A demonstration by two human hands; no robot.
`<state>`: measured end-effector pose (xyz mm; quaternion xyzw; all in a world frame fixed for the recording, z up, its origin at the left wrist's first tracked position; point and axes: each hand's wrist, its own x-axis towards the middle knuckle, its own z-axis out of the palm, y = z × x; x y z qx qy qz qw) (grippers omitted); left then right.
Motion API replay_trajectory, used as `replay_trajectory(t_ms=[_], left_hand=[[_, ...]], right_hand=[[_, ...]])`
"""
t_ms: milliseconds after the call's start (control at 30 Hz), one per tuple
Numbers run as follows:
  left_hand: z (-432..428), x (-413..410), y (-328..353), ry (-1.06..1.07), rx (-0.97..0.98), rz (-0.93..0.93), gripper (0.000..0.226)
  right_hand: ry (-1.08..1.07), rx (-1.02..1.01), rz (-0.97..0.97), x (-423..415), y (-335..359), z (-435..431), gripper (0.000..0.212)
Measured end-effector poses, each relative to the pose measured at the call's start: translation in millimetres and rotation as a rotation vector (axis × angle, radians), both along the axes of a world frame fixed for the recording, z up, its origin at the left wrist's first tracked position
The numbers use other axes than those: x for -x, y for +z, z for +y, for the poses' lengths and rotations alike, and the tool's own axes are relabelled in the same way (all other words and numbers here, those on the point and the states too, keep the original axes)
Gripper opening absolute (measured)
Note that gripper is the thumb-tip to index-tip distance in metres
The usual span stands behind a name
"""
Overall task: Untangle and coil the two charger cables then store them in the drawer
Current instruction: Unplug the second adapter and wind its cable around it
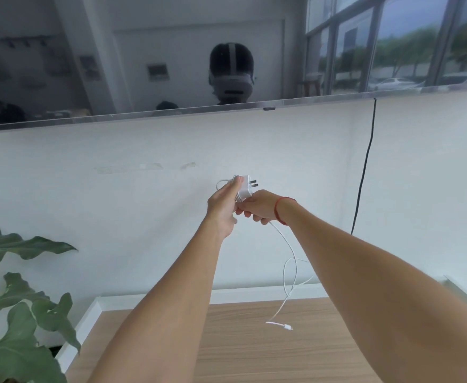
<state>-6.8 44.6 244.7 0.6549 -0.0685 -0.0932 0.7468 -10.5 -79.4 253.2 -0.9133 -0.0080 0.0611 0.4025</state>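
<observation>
Both arms reach out in front of the white wall. My left hand grips a white charger plug with its prongs pointing right, and a small loop of white cable sticks out behind the thumb. My right hand is curled round the same cable just below the plug. From that hand the cable hangs down in a loose loop, and its connector end dangles just above the wooden surface. A second cable and the drawer are not in view.
A wall-mounted dark screen spans the top and reflects the room. A black cord hangs down the wall at right. A leafy green plant stands at the lower left beside the wooden top.
</observation>
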Motion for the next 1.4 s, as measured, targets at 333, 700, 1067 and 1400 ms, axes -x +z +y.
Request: replay_trajectory(t_ms=[333, 700, 1067, 1400], left_hand=[[22, -3, 13, -0.226, -0.283, -0.035, 0.023], [7, -10, -5, 0.05, -0.045, -0.133, 0.024], [2, -9, 2, -0.105, 0.151, -0.061, 0.025], [3, -11, 6, -0.092, 0.236, -0.034, 0.019]], right_hand=[[0.013, -0.274, 0.062, -9, -15, -12, 0.022], [0.18, 0.031, 0.136, 2, 44, 0, 0.014], [-0.115, -0.085, -0.344, -13, 74, -15, 0.027], [-0.332, -0.381, -0.386, -24, 4, -20, 0.045]])
